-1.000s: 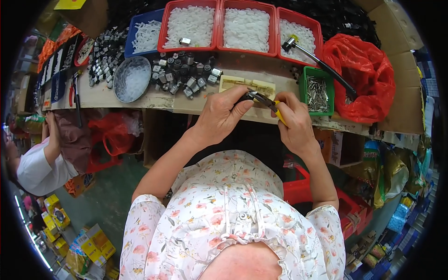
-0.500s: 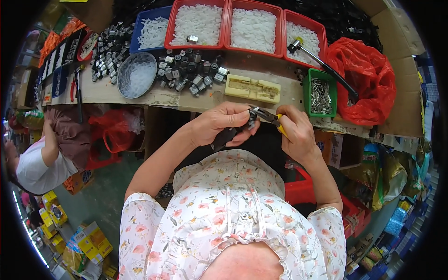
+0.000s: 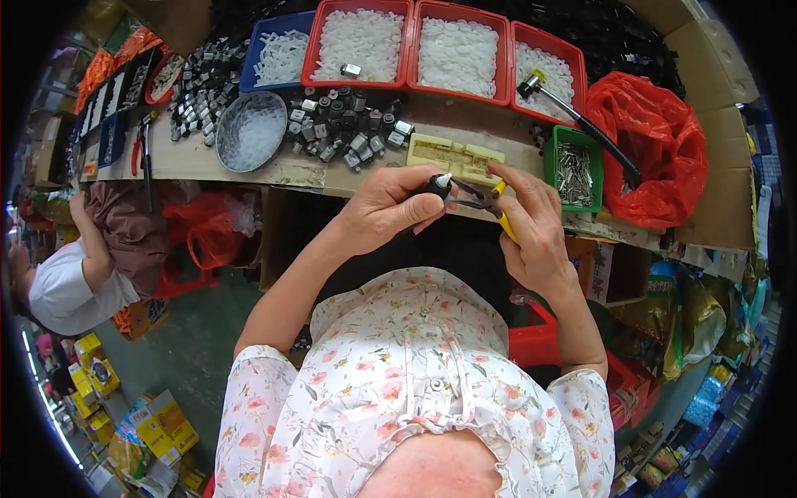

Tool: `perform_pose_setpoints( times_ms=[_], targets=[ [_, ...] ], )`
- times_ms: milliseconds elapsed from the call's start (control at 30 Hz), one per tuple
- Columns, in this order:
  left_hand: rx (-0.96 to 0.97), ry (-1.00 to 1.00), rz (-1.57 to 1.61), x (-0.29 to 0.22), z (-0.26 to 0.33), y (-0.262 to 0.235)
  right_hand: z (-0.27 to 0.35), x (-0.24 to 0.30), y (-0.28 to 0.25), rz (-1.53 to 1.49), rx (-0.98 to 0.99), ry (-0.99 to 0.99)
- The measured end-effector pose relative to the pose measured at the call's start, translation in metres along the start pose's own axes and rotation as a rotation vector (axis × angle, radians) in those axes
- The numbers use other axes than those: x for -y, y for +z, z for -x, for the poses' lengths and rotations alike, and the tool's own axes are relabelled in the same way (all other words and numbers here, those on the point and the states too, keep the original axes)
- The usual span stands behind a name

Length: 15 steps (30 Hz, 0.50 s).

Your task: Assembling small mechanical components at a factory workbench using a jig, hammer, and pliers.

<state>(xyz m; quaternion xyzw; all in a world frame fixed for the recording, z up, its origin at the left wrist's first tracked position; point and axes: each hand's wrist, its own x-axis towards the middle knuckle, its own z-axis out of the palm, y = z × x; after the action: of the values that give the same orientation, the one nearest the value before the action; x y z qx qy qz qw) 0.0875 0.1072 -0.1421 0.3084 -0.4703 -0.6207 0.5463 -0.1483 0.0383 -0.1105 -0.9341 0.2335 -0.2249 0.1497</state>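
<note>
My left hand point(image 3: 386, 209) is closed round a small black cylindrical part point(image 3: 437, 186) with a white pointed tip, held just off the bench's front edge. Most of that part is hidden by my fingers. A pair of pliers point(image 3: 484, 199) with yellow handles lies in my right hand point(image 3: 535, 222), its handles spread and its dark jaws parted beside the black part. Whether the jaws touch it, I cannot tell. Right behind both hands a cream grooved block point(image 3: 452, 154) rests on the bench.
Red trays point(image 3: 458, 98) of white plastic pieces line the back. A green tray point(image 3: 554, 170) of metal pins and a red plastic bag point(image 3: 664, 158) stand right. Black-and-silver parts point(image 3: 336, 124), a round dish point(image 3: 224, 153) and a hammer point(image 3: 148, 166) lie left. Another person point(image 3: 70, 286) sits far left.
The black part has turned in my left hand, so its white tip now points up. The pliers have opened wider, and both hands have risen slightly toward the bench.
</note>
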Motion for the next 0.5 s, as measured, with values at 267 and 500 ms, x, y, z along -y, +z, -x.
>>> perform_pose_setpoints(
  times_ms=[267,500],
  targets=[
    [0.012,0.070,-0.632,-0.004,-0.003,-0.004,0.004,0.003,0.007,0.102,0.067,0.042],
    [0.019,-0.072,-0.575,-0.011,0.008,-0.006,0.003,0.004,0.015,0.076,0.133,0.059]
  ],
)
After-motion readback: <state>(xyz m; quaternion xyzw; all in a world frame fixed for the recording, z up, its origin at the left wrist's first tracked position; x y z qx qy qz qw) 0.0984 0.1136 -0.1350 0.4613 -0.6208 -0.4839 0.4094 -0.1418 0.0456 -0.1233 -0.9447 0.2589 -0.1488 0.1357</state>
